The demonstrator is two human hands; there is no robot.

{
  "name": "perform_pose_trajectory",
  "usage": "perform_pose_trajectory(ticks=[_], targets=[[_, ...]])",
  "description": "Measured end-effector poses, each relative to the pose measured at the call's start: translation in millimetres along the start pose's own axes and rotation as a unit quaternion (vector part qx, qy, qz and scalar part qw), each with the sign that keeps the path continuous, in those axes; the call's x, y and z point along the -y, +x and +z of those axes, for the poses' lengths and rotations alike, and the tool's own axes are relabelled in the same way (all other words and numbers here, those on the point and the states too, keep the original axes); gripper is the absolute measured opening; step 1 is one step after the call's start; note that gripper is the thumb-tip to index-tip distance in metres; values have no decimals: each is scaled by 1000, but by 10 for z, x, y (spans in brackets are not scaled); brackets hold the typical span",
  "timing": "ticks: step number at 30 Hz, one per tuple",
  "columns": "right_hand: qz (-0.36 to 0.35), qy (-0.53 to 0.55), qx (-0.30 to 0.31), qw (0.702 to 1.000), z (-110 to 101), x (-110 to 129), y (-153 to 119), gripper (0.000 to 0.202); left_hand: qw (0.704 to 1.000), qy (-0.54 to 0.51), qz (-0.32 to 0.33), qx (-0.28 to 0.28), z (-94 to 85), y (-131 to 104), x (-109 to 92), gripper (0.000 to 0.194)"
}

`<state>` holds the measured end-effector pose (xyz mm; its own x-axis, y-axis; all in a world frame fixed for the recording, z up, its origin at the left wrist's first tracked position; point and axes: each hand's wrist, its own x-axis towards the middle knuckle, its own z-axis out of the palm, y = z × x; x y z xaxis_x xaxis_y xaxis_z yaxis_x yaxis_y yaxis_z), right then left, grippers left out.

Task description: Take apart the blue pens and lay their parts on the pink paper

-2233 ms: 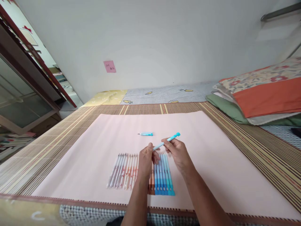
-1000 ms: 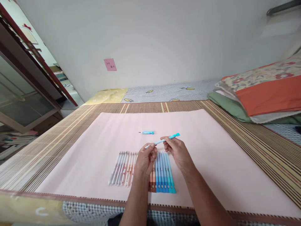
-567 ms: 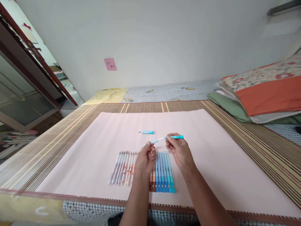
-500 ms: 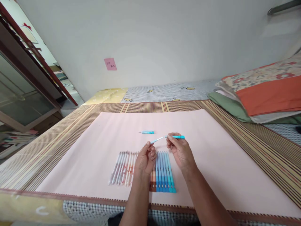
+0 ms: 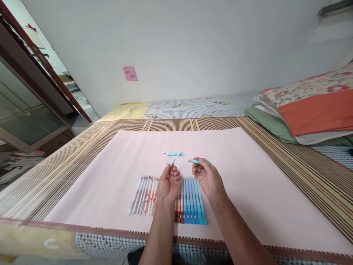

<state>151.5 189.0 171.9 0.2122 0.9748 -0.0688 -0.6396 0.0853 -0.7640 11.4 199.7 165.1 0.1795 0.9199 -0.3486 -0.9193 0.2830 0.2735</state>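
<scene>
My left hand (image 5: 169, 184) pinches the lower end of a pale pen refill (image 5: 174, 159), whose long axis tilts up and away to the right, its tip close to the small blue pen piece (image 5: 173, 154) lying crosswise on the pink sheet (image 5: 248, 184). My right hand (image 5: 206, 178) is closed around a turquoise pen barrel (image 5: 196, 161) held almost level, its open end pointing left toward the refill; the two parts are apart, with a small gap between them. Below my hands lie a row of clear pens (image 5: 143, 189) and a row of blue pens (image 5: 193, 198), partly covered by my wrists. I cannot make out the refill's tip.
</scene>
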Motion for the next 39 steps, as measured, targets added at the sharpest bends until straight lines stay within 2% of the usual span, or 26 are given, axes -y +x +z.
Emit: perform_pose_trajectory(ticks=[3, 8, 13, 16, 20, 25, 29, 33, 36, 39], targets=[[10, -4, -22, 1000, -33, -2, 9, 26, 999, -12, 33, -10, -16, 1, -104, 30], [7, -40, -19, 999, -88, -12, 30, 31, 997, -25, 77, -20, -49, -27, -340, 31], [-4, -127, -35, 991, -166, -22, 61, 34, 987, -41, 151, -24, -101, -89, -606, 29], [-6, -159, -41, 986, -220, -8, 88, 36, 986, -33, 163, -25, -139, -94, -667, 26], [-2, -165, -27, 986, -209, 29, 75, 35, 989, 0, 150, -1, -156, -50, -599, 19], [18, -175, 62, 982, 40, -107, -98, 31, 994, -3, 109, -12, -106, 2, -411, 20], [-23, -221, 129, 966, 295, -322, -287, 19, 996, 0, 83, -21, -89, 35, -260, 20], [-73, -232, 163, 956, 399, -369, -404, 18, 996, -4, 70, -61, -87, 63, -127, 18], [-134, -333, 170, 918, 405, -362, -454, 21, 998, 21, 50, -45, -76, 48, -50, 17], [-221, -438, 176, 854, 416, -398, -495, 26, 999, 39, 28, -18, -77, -2, -23, 20]])
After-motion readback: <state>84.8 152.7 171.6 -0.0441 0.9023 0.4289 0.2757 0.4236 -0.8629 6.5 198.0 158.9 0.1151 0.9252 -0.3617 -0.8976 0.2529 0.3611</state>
